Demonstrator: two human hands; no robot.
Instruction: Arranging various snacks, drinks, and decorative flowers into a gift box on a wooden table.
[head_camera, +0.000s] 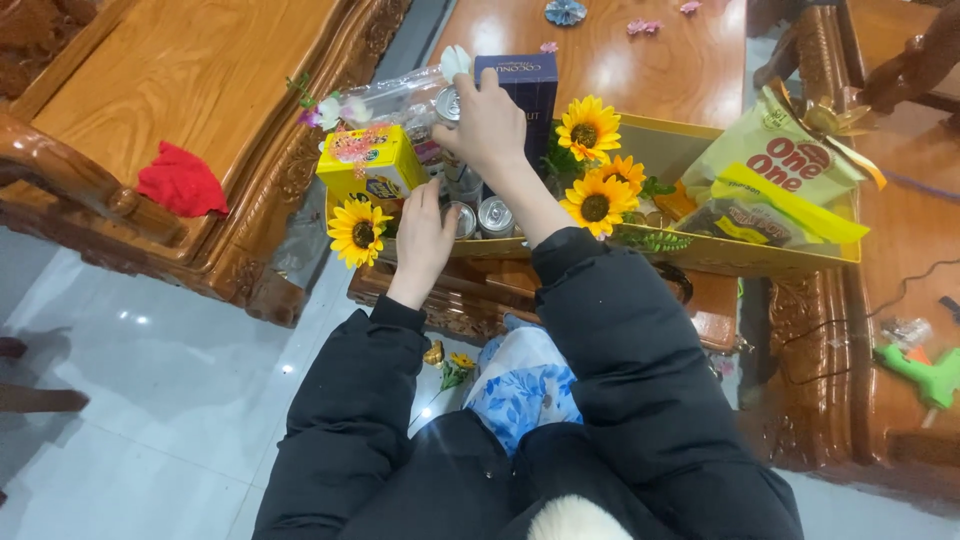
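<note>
A person in a black padded jacket bends over a gold gift tray (760, 262) set on a carved wooden table (640, 60), both arms reaching forward from the bottom of the view. Nearest the wearer, the left hand (422, 238) lies palm down at the tray's front left corner, fingers loosely extended and together, closed on nothing; its fingertips rest against the yellow box (372, 165) that stands tilted there, just above a sunflower (358, 232) fixed to the rim. Beside that hand two silver cans (482, 217) stand upright in the tray, tops facing the camera. Further in, the right hand (487, 125) stretches forward with its forearm rising diagonally from the lower right, wrist nearly straight and back of the hand upward, fingers curled around the top of another silver can (448, 104). That can's long axis tilts, its lid turned up and to the left; its lower body is hidden by the hand. It sits at the tray's back left, touching clear cellophane wrap (400, 95) and just left of a tall dark blue box (528, 95) standing upright. Three more sunflowers (596, 165) cluster right of the forearm, with snack packets (775, 160) at the far right. A red cloth (180, 182) lies on the wooden bench to the left.
</note>
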